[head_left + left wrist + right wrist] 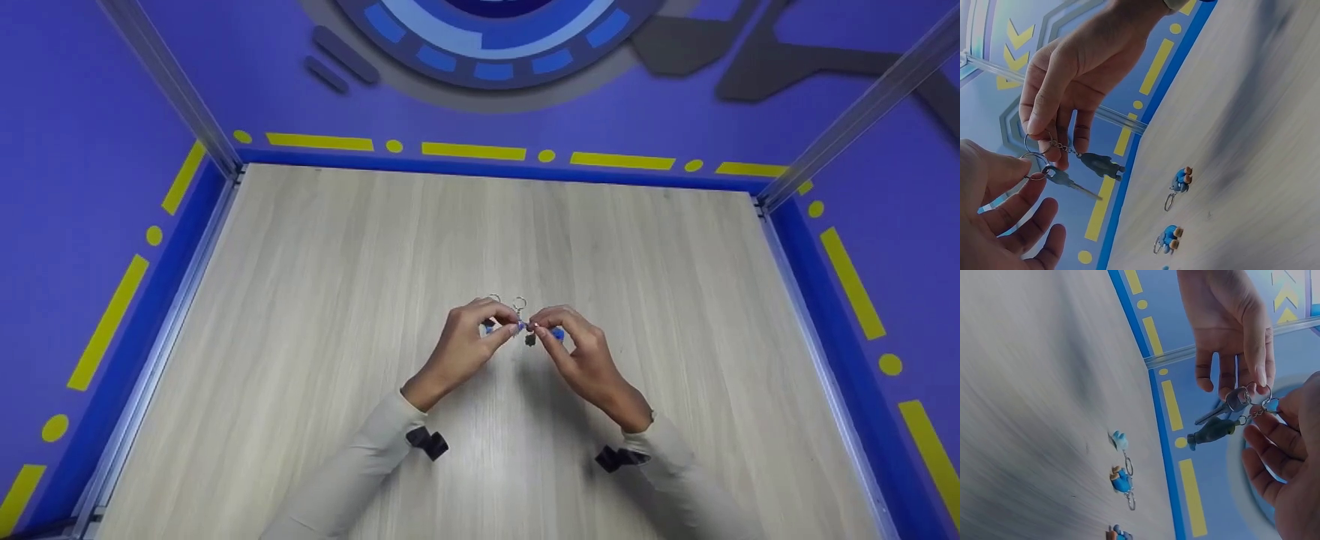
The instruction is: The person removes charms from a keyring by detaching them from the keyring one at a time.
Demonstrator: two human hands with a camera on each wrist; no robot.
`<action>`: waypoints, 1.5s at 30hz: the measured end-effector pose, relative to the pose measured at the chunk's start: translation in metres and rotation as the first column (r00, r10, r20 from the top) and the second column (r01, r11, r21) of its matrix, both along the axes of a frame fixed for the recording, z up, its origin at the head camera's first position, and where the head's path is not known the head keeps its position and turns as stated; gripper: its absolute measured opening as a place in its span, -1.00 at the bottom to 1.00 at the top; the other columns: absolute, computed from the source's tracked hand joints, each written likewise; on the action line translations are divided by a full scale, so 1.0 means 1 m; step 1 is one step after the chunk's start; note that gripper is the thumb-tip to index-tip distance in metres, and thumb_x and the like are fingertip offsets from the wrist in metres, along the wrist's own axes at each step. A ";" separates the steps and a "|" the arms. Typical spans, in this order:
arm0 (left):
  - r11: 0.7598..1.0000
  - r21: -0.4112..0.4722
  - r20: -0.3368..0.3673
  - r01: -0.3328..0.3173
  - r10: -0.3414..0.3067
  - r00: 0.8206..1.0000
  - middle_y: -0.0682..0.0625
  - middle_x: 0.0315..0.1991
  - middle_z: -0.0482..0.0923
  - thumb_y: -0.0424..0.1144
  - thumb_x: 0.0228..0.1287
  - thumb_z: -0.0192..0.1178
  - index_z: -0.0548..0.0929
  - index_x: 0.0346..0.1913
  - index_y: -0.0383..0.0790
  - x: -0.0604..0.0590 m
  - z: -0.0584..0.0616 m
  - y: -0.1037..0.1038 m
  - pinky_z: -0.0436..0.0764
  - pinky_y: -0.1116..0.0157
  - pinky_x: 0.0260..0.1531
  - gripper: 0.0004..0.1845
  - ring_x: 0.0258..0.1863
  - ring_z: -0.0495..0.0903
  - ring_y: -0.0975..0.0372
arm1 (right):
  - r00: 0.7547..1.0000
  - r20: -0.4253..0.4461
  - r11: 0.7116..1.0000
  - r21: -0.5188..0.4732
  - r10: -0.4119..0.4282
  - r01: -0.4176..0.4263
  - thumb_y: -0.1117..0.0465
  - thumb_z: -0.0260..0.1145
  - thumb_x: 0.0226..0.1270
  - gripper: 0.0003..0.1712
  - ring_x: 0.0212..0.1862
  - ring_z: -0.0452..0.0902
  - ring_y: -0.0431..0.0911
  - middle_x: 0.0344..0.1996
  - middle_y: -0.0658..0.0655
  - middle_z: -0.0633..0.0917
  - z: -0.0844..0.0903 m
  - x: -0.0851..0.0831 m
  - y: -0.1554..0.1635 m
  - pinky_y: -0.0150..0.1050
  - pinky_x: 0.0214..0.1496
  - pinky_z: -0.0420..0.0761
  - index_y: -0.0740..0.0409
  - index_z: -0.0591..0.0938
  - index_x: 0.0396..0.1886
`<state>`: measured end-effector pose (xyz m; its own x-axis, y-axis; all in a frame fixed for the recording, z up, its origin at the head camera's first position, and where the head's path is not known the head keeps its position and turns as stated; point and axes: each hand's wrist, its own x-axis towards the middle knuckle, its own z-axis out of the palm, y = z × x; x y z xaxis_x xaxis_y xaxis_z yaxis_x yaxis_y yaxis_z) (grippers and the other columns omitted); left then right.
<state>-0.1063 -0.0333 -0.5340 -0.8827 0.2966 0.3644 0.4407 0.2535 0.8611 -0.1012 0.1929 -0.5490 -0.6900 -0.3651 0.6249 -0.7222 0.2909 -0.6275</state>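
Note:
Both hands meet above the middle of the table [315, 315]. My left hand [510, 328] [1030, 173] pinches a metal ring carrying a silver key [1064, 180] [1224, 408]. My right hand [536, 328] [1044, 140] [1266, 417] pinches a second ring [1269, 404], from which a short chain and a dark figure charm [1100, 164] [1210, 431] [530, 340] hang. The two rings touch; whether they are linked I cannot tell. My left hand [1244, 385] shows from the far side in the right wrist view.
Small blue figure keychains lie on the wood under the hands [1181, 181] [1169, 237] [1120, 440] [1122, 481]. Blue walls with yellow markings and metal corner posts [172, 82] enclose the table on three sides.

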 end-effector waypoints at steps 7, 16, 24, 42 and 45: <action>0.999 -0.049 -0.038 0.013 -0.015 0.999 0.04 -0.17 0.82 -0.40 0.46 0.46 0.86 -0.15 -0.19 0.000 0.004 0.002 0.68 0.20 -0.03 -0.95 -0.12 0.71 0.21 | 0.999 -0.042 0.998 0.066 -0.005 0.008 0.61 0.43 0.40 -0.71 -0.02 0.77 0.05 -0.06 0.16 0.79 0.003 0.001 0.003 -0.28 0.07 0.72 0.26 0.71 -0.01; 1.000 0.005 -0.038 -0.002 0.003 0.999 0.11 -0.23 0.81 -0.45 0.38 0.50 0.88 -0.21 -0.18 0.002 0.004 0.004 0.72 0.02 -0.06 -0.90 -0.16 0.72 0.26 | 1.000 0.000 0.998 0.067 -0.004 0.004 0.56 0.41 0.47 -0.79 0.05 0.76 0.04 -0.06 0.13 0.79 0.004 0.004 0.004 -0.32 0.19 0.69 0.25 0.71 -0.04; 0.997 0.074 -0.006 -0.008 0.008 1.000 0.04 -0.21 0.83 -0.44 0.40 0.49 0.88 -0.21 -0.17 0.003 0.003 -0.002 0.72 -0.03 -0.03 -0.91 -0.13 0.74 0.22 | 1.000 -0.006 1.000 0.023 0.009 -0.009 0.62 0.40 0.42 -0.74 0.02 0.77 0.08 -0.07 0.15 0.80 0.000 0.002 -0.001 -0.34 0.24 0.67 0.26 0.70 -0.06; 0.998 0.058 0.050 -0.011 0.008 0.999 0.10 -0.20 0.78 -0.40 0.47 0.45 0.82 -0.19 -0.15 0.000 0.000 0.003 0.72 0.11 -0.08 -0.93 -0.16 0.72 0.25 | 0.995 0.097 0.998 -0.062 -0.020 0.026 0.60 0.36 0.48 -0.76 0.05 0.78 0.05 -0.06 0.13 0.82 0.004 0.005 0.004 -0.30 0.21 0.68 0.22 0.71 -0.08; 1.000 0.018 0.020 -0.005 0.005 1.000 0.06 -0.20 0.79 -0.43 0.45 0.46 0.84 -0.15 -0.23 -0.003 0.002 0.005 0.73 0.06 -0.09 -0.95 -0.14 0.72 0.23 | 0.996 0.077 0.998 -0.044 -0.034 0.038 0.62 0.38 0.44 -0.75 0.03 0.78 0.08 -0.07 0.16 0.82 0.005 0.003 0.006 -0.34 0.20 0.66 0.23 0.71 -0.09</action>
